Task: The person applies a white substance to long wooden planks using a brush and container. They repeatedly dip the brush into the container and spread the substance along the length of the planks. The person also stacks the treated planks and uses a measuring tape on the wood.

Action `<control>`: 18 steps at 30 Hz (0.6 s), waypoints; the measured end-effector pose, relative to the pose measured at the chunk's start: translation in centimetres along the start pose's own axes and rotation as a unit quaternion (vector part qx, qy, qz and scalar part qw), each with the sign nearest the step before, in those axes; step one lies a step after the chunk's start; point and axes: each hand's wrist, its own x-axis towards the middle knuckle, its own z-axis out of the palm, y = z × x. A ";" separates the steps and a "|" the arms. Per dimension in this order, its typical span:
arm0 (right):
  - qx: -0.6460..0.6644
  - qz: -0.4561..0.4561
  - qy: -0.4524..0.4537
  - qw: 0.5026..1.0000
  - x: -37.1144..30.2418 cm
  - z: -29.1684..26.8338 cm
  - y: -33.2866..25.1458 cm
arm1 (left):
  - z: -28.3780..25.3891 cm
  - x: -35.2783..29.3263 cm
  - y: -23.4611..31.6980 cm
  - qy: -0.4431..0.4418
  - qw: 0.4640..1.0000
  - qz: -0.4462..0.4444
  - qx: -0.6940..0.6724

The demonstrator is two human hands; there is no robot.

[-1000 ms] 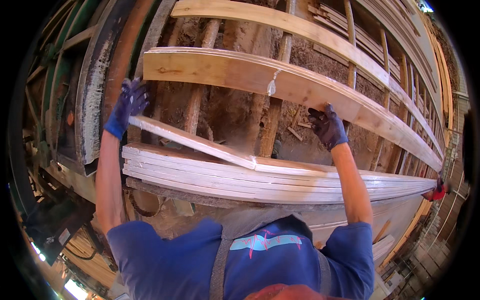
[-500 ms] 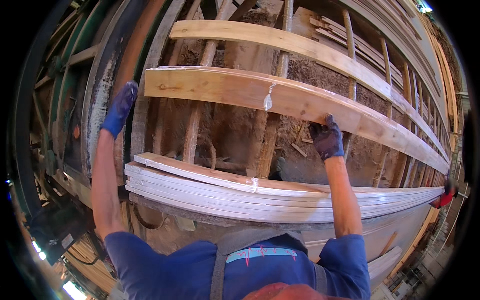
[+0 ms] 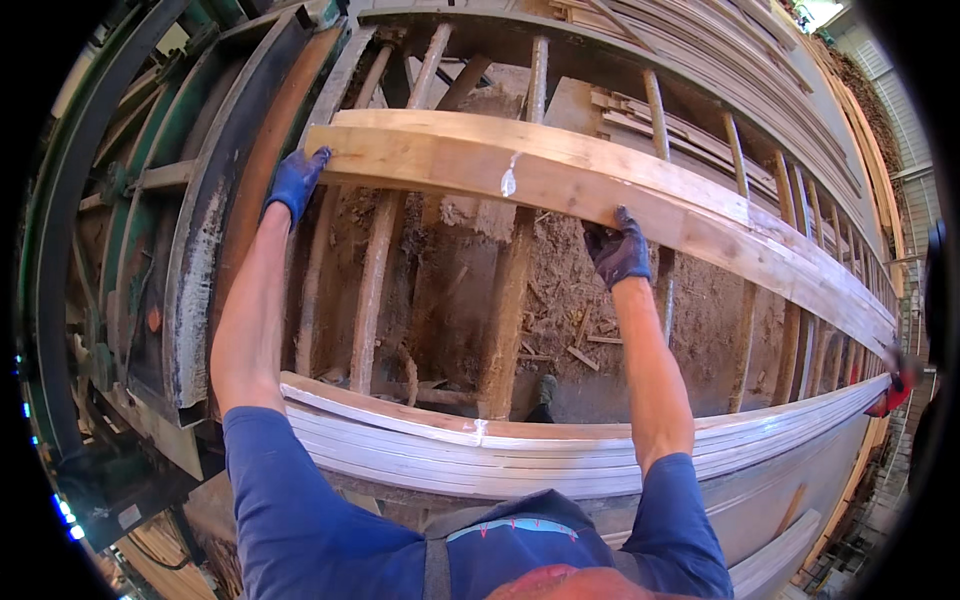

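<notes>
A long wooden board (image 3: 440, 168) with a white glue-like smear lies across the metal rollers in front of me. My left hand (image 3: 294, 186), in a blue glove, grips its left end. Under the near edge, the fingers of my right hand (image 3: 622, 250) are curled, with the thumb on the board; this glove is dark. A second board (image 3: 450, 124) runs along the far side of the held one, and the two look pressed together or overlapping. Nearer my body rests a stack of boards (image 3: 560, 460) with whitish edges.
Metal rollers (image 3: 373, 290) span the frame over a floor strewn with wood scraps (image 3: 580, 357). Dark and green machine beams (image 3: 205, 230) stand at the left. More planks (image 3: 690, 60) lie at the far right. At the right rim, another person's red glove (image 3: 898, 388) shows.
My left hand has moved right and taken hold of the board's end. The held board has moved away from me, closing the gap to the far board. My right hand went with it.
</notes>
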 end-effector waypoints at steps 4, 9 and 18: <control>0.080 -0.044 -0.002 0.996 0.6 -2.2 -0.2 | -1.9 -2.5 3.4 0.005 0.999 -0.033 0.017; -0.056 0.014 -0.001 0.998 -8.0 -2.7 0.4 | -4.8 -9.0 1.9 0.009 0.999 -0.039 -0.006; -0.478 0.235 -0.124 0.837 -16.4 -4.4 -1.5 | -4.1 -14.7 -4.3 -0.058 0.997 -0.002 0.058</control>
